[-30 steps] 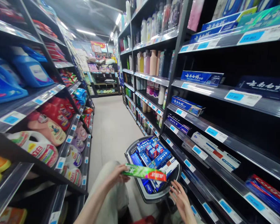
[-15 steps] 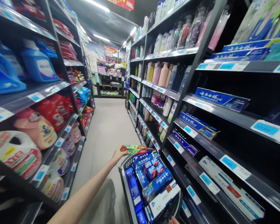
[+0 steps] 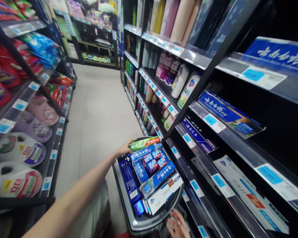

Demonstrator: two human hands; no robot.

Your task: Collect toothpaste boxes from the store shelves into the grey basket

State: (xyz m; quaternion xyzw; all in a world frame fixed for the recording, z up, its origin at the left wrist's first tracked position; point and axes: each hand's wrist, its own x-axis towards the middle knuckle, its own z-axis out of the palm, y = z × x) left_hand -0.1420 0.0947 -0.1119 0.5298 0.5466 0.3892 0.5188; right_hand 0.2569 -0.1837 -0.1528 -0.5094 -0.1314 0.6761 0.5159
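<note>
My left hand (image 3: 124, 149) is stretched out over the far rim of a grey shopping basket (image 3: 139, 224) and grips one end of a green Colgate toothpaste box (image 3: 143, 143). The box lies across the top of several blue and white toothpaste boxes (image 3: 151, 170) packed in the basket. My right hand (image 3: 177, 226) is low at the basket's near right corner, fingers spread, holding nothing.
Dark shelves on the right carry blue toothpaste boxes (image 3: 227, 114), white boxes (image 3: 248, 191) and bottles (image 3: 186, 87). Detergent jugs (image 3: 17, 153) fill the left shelves. The aisle floor (image 3: 96, 109) runs ahead to a far shelf unit.
The view has tilted down and moved forward. My left hand has set the green box lower onto the far end of the basket's load; my right hand has come back into view.
</note>
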